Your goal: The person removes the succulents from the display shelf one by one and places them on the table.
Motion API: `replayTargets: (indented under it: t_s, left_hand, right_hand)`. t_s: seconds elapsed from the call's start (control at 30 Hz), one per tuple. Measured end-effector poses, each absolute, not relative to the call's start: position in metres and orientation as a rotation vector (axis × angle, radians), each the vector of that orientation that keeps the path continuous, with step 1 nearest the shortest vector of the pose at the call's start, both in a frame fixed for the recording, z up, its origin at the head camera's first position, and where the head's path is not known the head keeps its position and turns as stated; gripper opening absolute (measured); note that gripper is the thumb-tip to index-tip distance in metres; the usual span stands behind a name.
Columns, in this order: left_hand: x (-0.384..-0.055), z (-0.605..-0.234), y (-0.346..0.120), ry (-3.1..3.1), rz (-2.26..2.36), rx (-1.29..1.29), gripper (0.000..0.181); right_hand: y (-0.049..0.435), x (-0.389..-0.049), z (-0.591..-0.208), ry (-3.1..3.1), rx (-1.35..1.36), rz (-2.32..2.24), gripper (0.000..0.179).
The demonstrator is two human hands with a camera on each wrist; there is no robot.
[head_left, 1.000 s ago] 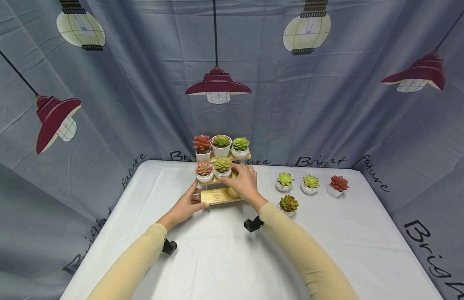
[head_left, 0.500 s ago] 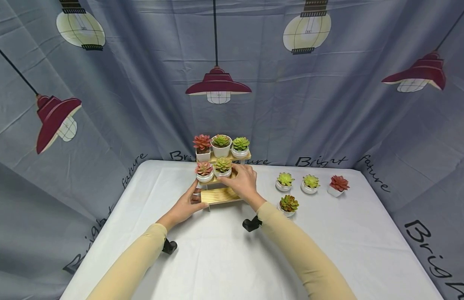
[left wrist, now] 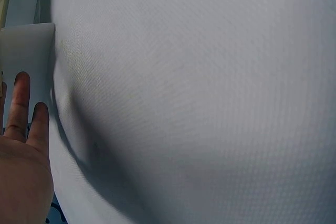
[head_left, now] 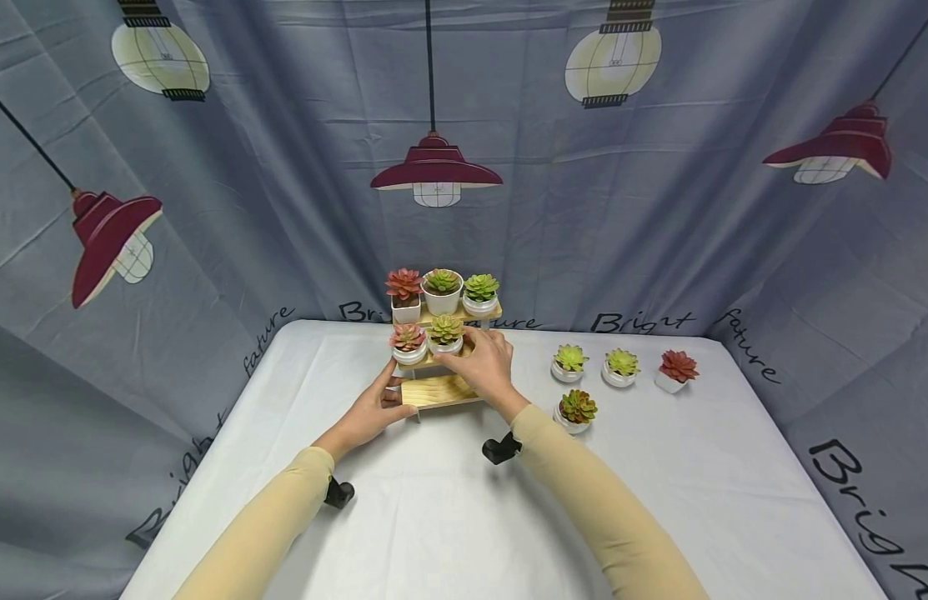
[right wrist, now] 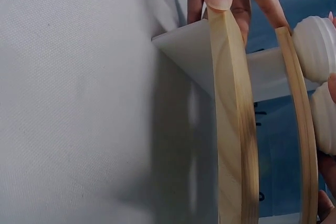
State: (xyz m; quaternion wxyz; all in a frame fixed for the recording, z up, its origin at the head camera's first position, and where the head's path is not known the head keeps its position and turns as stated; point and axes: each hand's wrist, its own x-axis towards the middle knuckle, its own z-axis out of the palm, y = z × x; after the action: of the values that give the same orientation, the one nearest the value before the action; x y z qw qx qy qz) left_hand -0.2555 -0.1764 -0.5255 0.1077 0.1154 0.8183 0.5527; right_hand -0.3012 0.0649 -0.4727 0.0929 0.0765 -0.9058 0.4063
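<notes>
A three-tier plant stand with wooden shelves (head_left: 437, 391) and white side panels (right wrist: 191, 51) stands at the back of the table. My left hand (head_left: 368, 414) grips its left end, the thumb on the bottom shelf's end and a fingertip at the shelf above. On the middle shelf, my right hand (head_left: 488, 365) pinches the white pot of a yellow-green succulent (head_left: 445, 328) between thumb and fingers. A pink succulent (head_left: 408, 342) in a white pot sits just left of it. The bottom shelf holds no pots in its visible part; its right end is hidden by the right hand.
On the top shelf are a red succulent (head_left: 404, 292), a green one (head_left: 443, 287) and a bright green one (head_left: 481, 292). Right of the stand, several potted succulents stand on the white tablecloth (head_left: 433, 517), among them a red-green one (head_left: 577, 410) and a red one (head_left: 675, 372).
The right wrist and forearm have shifted slightly left. Both hands keep their hold, and the plants and stand stay where they were.
</notes>
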Motion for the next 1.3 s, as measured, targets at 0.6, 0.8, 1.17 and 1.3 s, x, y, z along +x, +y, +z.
replayTargets:
  t_s: [0.6, 0.8, 1.17, 1.3]
  left_hand:
    - [-0.255, -0.525, -0.175, 2.407, 1.625, 0.329, 0.108]
    - [-0.254, -0.525, -0.175, 2.389, 1.634, 0.314, 0.107]
    - [-0.253, -0.523, -0.175, 2.392, 1.626, 0.308, 0.108]
    - [-0.253, -0.522, -0.175, 2.392, 1.628, 0.320, 0.108]
  right_hand:
    - [0.067, -0.299, -0.472, -2.694, 0.186, 1.243, 0.081]
    - [0.071, -0.296, -0.467, -2.680, 0.168, 1.286, 0.084]
    - [0.075, -0.289, -0.460, -2.661, 0.171, 1.345, 0.086]
    - [0.078, -0.285, -0.456, -2.652, 0.192, 1.375, 0.086]
